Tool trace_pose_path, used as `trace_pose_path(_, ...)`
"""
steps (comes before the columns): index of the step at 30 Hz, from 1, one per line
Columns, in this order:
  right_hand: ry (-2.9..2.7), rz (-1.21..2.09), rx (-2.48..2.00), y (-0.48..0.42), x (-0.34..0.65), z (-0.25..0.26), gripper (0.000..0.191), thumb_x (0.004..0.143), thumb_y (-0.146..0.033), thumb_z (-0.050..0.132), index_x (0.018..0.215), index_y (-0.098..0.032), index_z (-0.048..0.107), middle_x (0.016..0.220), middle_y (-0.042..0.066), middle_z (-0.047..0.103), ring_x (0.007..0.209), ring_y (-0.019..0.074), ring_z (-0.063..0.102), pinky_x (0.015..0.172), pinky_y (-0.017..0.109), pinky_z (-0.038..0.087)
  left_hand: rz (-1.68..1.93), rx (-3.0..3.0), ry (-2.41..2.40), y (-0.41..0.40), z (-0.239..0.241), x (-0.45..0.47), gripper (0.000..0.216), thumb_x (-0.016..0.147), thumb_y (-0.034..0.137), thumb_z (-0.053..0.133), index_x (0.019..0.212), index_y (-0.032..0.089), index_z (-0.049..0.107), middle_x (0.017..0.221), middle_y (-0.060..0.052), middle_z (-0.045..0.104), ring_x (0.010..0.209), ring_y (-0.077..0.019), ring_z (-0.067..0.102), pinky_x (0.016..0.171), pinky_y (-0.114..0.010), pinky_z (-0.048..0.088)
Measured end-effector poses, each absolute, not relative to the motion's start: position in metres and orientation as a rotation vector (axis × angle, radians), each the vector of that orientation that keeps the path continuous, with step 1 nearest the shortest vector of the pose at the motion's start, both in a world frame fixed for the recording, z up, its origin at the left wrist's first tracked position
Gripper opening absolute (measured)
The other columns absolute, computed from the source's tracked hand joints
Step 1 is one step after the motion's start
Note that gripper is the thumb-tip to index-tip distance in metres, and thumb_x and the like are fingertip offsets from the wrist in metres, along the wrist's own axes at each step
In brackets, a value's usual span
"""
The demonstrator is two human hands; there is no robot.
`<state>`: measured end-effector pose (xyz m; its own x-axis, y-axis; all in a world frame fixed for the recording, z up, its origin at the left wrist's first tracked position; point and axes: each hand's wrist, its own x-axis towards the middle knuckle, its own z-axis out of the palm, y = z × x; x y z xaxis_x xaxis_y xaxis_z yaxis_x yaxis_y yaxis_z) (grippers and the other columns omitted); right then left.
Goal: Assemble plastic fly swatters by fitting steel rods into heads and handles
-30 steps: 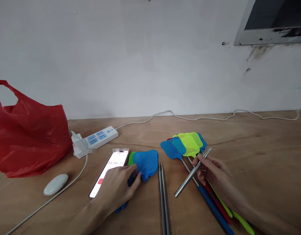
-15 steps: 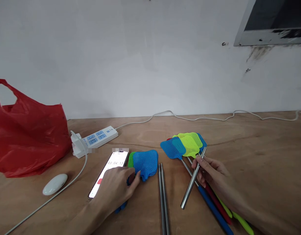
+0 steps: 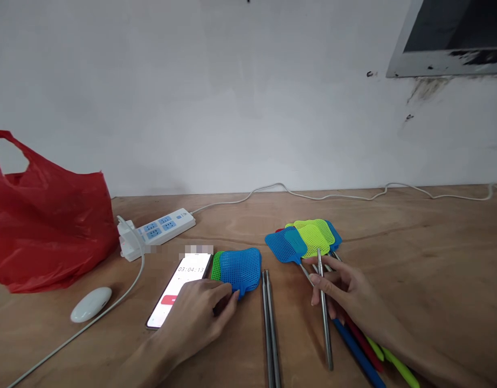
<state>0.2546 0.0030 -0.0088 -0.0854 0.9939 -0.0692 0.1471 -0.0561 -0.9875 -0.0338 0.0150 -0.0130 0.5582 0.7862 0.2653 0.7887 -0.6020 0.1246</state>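
"Where's the tube [image 3: 325,328]?"

"Right of the frame's centre, in the right hand [image 3: 347,288]. The thumb lies across it, pinching it against the fingers. It stands nearly upright in the picture: thin end up, wider end reaching down into the lower part."

"Is that a good hold?"

"For steadiness, I'd say so, since the grip sits above the middle. I'd keep the pinch firm, though: smooth metal may roll or slide. And I'd mind the lower end, which could swing into the pair of tubes [image 3: 267,328] at lower centre."

"And the left hand [image 3: 194,310]?"

"Left of centre, with thumb and forefinger at the neck [image 3: 241,292] of the blue head [image 3: 241,265]. Whether they're truly closed on it, I can't tell; the fingers hide too much."

"How would you take that one?"

"By the neck, as the fingertips are placed. It's probably stiffer than the mesh, which would likely bend. The green head [image 3: 216,264] shows just behind its left edge, so I'd separate them gently."

"Anything in the way?"

"The phone [image 3: 190,269] is close by the left hand, so I'd keep the wrist off its screen. The swatters [image 3: 311,240] lie right of centre, handles [image 3: 357,351] running to the lower right under the right forearm. I'd carry that arm high enough to leave them undisturbed."
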Motion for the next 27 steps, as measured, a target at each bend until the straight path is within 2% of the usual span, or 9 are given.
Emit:
trace_pose_path(3,-1.388,1.262,-1.278,0.002,0.255,-0.012,0.078,0.08,-0.05,0.071,0.144,-0.021,0.036,0.066,-0.003,0.067,0.044,0.0129,0.055,0.036,0.02,0.042,-0.47,-2.793,-1.345,0.014,-0.013,-0.033,0.042,0.101,0.029,0.039,0.061,0.02,0.047,0.055,0.001,0.053,0.051,-0.0141,0.052,0.053,-0.029,0.027)
trace_pose_path(5,-1.413,1.259,-1.246,-0.001,0.254,-0.015,0.089,0.082,-0.044,0.071,0.152,-0.025,0.019,0.069,-0.005,0.066,0.046,0.0126,0.055,0.037,0.019,0.043,-0.467,-2.814,-1.317,0.014,-0.013,-0.033,0.041,0.101,0.027,0.039,0.062,0.02,0.048,0.056,0.001,0.055,0.052,-0.0144,0.054,0.053,-0.029,0.029)
trace_pose_path(7,-1.439,1.25,-1.223,-0.003,0.254,-0.018,0.09,0.085,-0.041,0.069,0.154,-0.029,0.014,0.071,-0.006,0.064,0.045,0.011,0.052,0.037,0.019,0.042,-0.465,-2.831,-1.299,0.014,-0.014,-0.032,0.04,0.101,0.026,0.039,0.063,0.019,0.049,0.057,0.0,0.057,0.052,-0.0146,0.055,0.053,-0.029,0.029)
trace_pose_path(9,-1.457,1.225,-1.208,-0.004,0.255,-0.02,0.082,0.086,-0.04,0.069,0.152,-0.032,0.022,0.07,-0.007,0.061,0.044,0.0097,0.047,0.038,0.019,0.042,-0.459,-2.837,-1.285,0.014,-0.014,-0.032,0.04,0.101,0.026,0.039,0.063,0.019,0.05,0.058,0.0,0.058,0.053,-0.015,0.056,0.053,-0.029,0.03)
trace_pose_path(11,-1.503,1.187,-1.215,-0.003,0.256,-0.021,0.06,0.087,-0.04,0.068,0.14,-0.03,0.043,0.066,-0.008,0.055,0.046,0.0099,0.044,0.04,0.02,0.042,-0.45,-2.841,-1.267,0.014,-0.014,-0.032,0.04,0.101,0.026,0.039,0.064,0.019,0.051,0.059,0.0,0.059,0.053,-0.0154,0.058,0.053,-0.03,0.03)
trace_pose_path(14,-1.697,1.031,-1.28,-0.002,0.257,-0.019,0.014,0.087,-0.036,0.067,0.094,-0.024,0.068,0.057,-0.007,0.046,0.049,0.0106,0.041,0.043,0.021,0.035,-0.452,-2.848,-1.236,0.013,-0.015,-0.031,0.039,0.101,0.025,0.039,0.065,0.019,0.052,0.059,-0.001,0.061,0.053,-0.0157,0.059,0.054,-0.03,0.031)
trace_pose_path(16,-1.848,0.878,-1.318,-0.003,0.256,-0.017,0.011,0.086,-0.031,0.068,0.078,-0.023,0.07,0.053,-0.005,0.047,0.049,0.0111,0.042,0.046,0.023,0.032,-0.459,-2.845,-1.229,0.012,-0.015,-0.031,0.039,0.101,0.024,0.039,0.065,0.019,0.053,0.06,-0.001,0.061,0.054,-0.0156,0.059,0.054,-0.029,0.032)
trace_pose_path(22,-2.159,0.699,-1.275,-0.006,0.256,-0.017,0.013,0.091,-0.03,0.061,0.097,-0.026,0.072,0.078,0.001,0.067,0.059,0.0147,0.054,0.056,0.028,0.039,-0.428,-2.852,-1.222,0.013,-0.014,-0.03,0.039,0.101,0.024,0.039,0.065,0.019,0.055,0.06,0.0,0.062,0.054,-0.0154,0.06,0.053,-0.03,0.032)
trace_pose_path(27,-2.266,0.707,-1.233,-0.006,0.259,-0.016,0.017,0.095,-0.027,0.055,0.103,-0.026,0.07,0.094,0.004,0.07,0.073,0.0187,0.063,0.063,0.03,0.044,-0.428,-2.86,-1.218,0.013,-0.014,-0.03,0.039,0.101,0.023,0.039,0.066,0.019,0.056,0.06,0.0,0.062,0.054,-0.0154,0.06,0.053,-0.03,0.033)
